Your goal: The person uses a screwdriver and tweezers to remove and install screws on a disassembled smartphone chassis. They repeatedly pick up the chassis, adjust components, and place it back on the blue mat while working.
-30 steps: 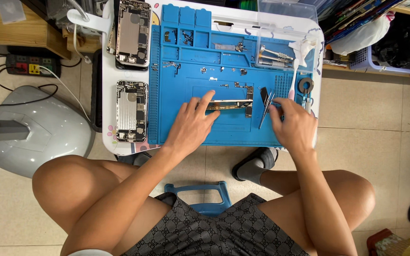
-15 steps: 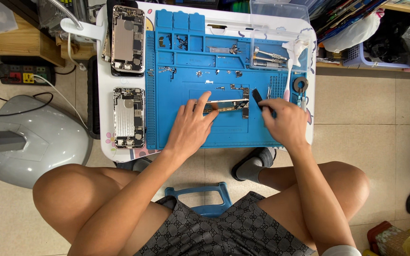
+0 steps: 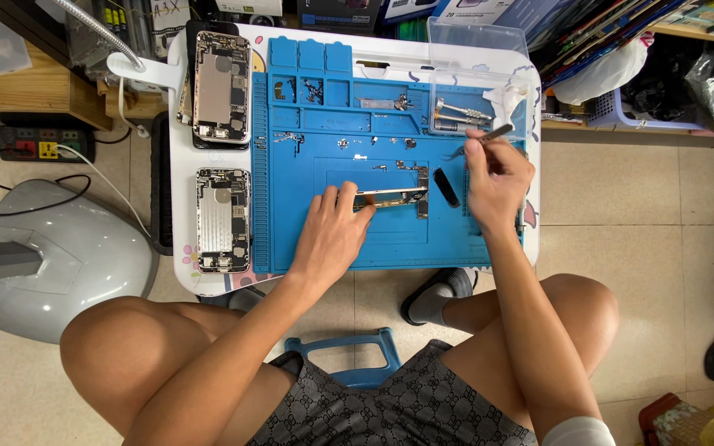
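Note:
My left hand [image 3: 330, 234] rests on the blue work mat [image 3: 307, 248], fingertips pressing the left end of a long narrow circuit board [image 3: 394, 198] that lies at the mat's centre. My right hand [image 3: 497, 177] is raised at the mat's right side and grips a thin metal tool [image 3: 493, 133], probably tweezers, whose free end points up and right. A small black part [image 3: 446, 187] lies between the board and my right hand. Tiny screws and metal bits are scattered on the mat above the board.
Two opened phone housings [image 3: 223, 219] [image 3: 221, 87] lie left of the mat on the small white table [image 3: 177, 165]. Screwdrivers [image 3: 460, 117] sit in the mat's upper right tray. A grey lamp base [image 3: 51, 256] and power strip [image 3: 39, 143] are on the floor at left.
My right hand has moved up and away from the board's right end, lifting the thin tool. My left hand has stayed on the board. The camera has shifted slightly.

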